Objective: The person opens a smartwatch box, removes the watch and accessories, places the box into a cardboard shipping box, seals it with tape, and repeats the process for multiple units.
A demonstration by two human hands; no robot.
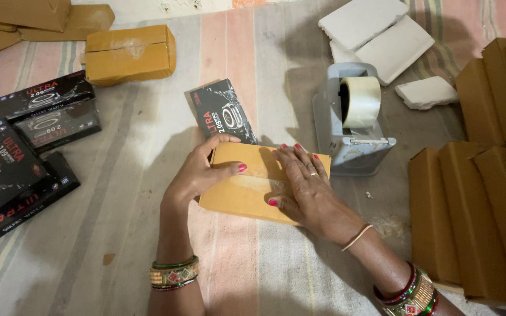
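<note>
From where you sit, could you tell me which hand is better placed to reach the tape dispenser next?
Probably the right hand. It lies flat on the brown cardboard box, on the side facing the grey tape dispenser, which stands just beyond its fingertips. The left hand grips the box's far-left corner, farther from the dispenser.

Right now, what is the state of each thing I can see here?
Brown box: closed, flat on the cloth, under both hands.
Left hand: gripping the box's left end.
Right hand: pressed flat on top.
Tape dispenser: upright, roll loaded.
Black box: closed, lying flat behind the brown box.
Taped box: sealed.
</note>
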